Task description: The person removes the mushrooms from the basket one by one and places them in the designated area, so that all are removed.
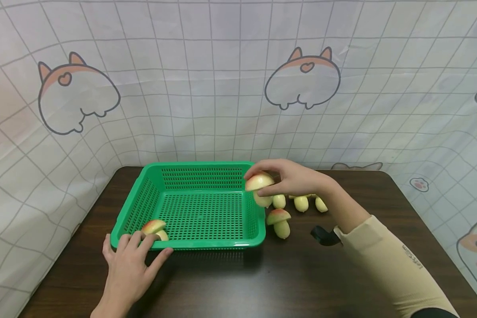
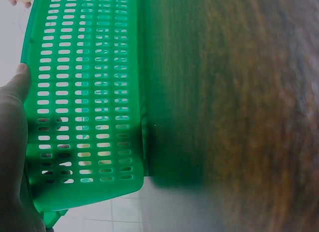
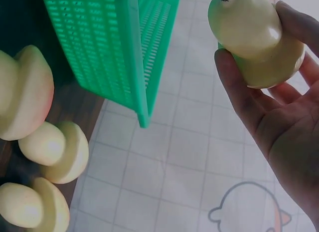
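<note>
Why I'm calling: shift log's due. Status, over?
Left hand gripping green basket, near-left corner. Right hand holding mushroom near basket's right rim. No obstruction seen.

Noted dark wood-grain tabletop [image 1: 294, 278] | behind, white gridded cloth [image 1: 206, 119] | on cloth, 2 full corgi-rear prints [image 1: 302, 84], 1 paw print [image 1: 419, 184] at right

The right hand [image 1: 288, 176] partly hides mushrooms [image 1: 301, 204]; sleeve lettering [image 1: 412, 257] is illegible.

Soft shadow underlies the basket [image 1: 206, 244]; the left wrist view's tabletop [image 2: 259, 102] blurs.
</note>
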Motion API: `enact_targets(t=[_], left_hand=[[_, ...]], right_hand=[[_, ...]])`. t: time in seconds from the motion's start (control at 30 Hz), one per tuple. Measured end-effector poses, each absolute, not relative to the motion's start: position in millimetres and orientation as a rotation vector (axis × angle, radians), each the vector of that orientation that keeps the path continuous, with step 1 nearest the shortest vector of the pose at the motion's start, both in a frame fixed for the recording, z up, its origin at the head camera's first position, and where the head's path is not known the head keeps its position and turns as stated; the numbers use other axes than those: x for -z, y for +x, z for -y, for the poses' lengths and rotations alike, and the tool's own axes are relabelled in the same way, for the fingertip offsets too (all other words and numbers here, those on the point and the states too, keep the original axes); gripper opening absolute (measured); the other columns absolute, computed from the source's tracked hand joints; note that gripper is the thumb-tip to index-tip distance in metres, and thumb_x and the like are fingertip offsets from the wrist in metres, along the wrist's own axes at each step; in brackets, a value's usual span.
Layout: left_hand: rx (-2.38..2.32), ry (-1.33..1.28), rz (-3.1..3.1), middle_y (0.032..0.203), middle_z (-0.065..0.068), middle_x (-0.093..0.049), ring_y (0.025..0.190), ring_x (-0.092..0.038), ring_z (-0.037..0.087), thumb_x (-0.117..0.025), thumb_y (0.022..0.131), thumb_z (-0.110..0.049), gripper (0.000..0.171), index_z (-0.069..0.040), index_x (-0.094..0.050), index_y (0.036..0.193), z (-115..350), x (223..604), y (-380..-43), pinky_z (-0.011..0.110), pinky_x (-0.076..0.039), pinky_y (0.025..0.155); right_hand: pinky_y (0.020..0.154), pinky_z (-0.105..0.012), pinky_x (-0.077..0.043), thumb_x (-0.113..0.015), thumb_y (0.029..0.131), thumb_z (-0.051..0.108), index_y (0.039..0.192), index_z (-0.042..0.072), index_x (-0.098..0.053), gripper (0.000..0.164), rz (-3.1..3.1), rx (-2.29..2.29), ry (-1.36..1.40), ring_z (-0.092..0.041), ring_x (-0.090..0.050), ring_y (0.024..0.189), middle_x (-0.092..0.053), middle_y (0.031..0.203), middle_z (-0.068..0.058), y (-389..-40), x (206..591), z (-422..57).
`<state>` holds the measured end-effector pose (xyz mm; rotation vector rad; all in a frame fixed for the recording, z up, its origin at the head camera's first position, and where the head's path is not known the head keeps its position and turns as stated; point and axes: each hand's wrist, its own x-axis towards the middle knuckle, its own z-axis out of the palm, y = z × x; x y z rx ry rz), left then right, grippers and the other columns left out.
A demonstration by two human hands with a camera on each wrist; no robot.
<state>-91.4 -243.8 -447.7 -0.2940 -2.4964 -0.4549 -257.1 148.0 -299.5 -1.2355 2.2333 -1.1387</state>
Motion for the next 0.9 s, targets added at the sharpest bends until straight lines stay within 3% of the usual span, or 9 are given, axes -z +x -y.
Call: enact_targets(t=[0.53, 0.9], left_hand=[[0.457, -0.298, 2.502, 0.095, 0.007, -0.062, 0.097, -0.052, 0.038, -0.076, 0.090, -0.050, 0.038, -0.015, -0.070, 0.102, 242.8, 445.8, -91.2, 0.083, -0.005, 0.105], [0.452, -0.300, 2.494, 0.095, 0.007, -0.062, 0.097, -0.052, 0.038, -0.076, 0.089, -0.050, 0.037, -0.015, -0.070, 0.101, 243.6, 446.4, -90.9, 0.083, -0.005, 0.105]], right_hand=[[0.082, -0.044, -0.056, -0.072, 0.099, 0.013, 0.132, 0.021, -0.064, 0.035, -2.172, 1.276, -1.188, -0.027, -0.064, 0.098, -0.066, 0.118, -0.006, -254.9, 310.5, -172.3], [0.092, -0.042, -0.055, -0.074, 0.097, 0.013, 0.135, 0.012, -0.063, 0.039, -2.207, 1.358, -1.096, -0.029, -0.063, 0.107, -0.065, 0.126, -0.007, -252.8, 324.5, -192.4]])
